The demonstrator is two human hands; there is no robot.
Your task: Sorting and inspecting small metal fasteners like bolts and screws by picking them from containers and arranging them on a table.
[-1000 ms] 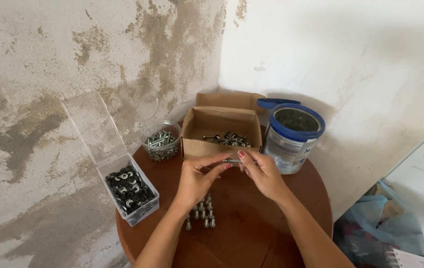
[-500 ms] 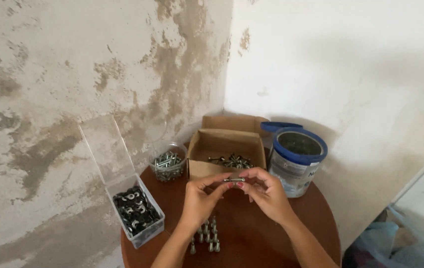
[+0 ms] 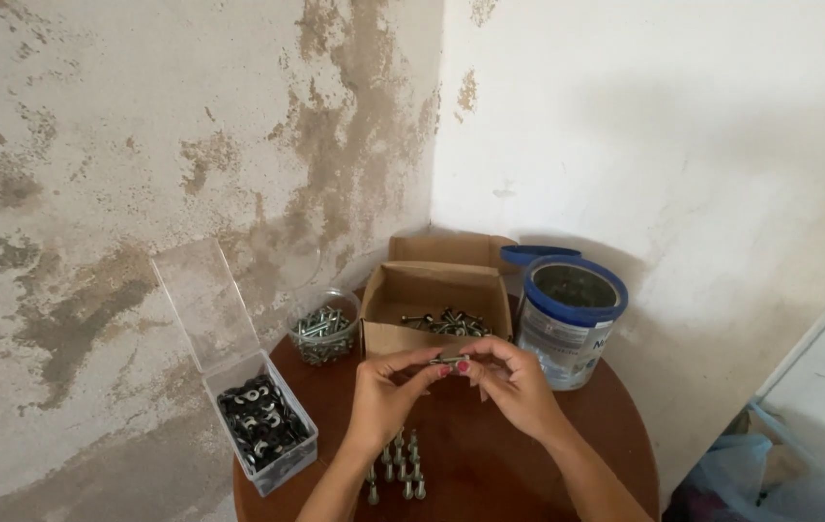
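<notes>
Both hands meet above the middle of the round brown desk (image 3: 567, 425), pinching one small metal bolt (image 3: 450, 361) between them. The left hand (image 3: 383, 391) has its grip narrow, thumb and forefinger closed on the bolt's left end; the right hand (image 3: 514, 382) is likewise pinched tight on the right end (painted nails show there). The bolt lies roughly level, held in the air just in front of the open cardboard box (image 3: 436, 304), which sits at 12 o'clock from the hands and has more bolts lying inside.

At 6 o'clock, under the wrists, a cluster of bolts (image 3: 395, 469) stands upright on the desk. At 10 o'clock is a round clear tub of screws (image 3: 323, 327). At 8 o'clock a clear plastic case (image 3: 262, 425) with its lid raised holds dark washers. At 2 o'clock stands an open tin with a blue rim (image 3: 570, 309), its blue lid (image 3: 533, 253) behind it.
</notes>
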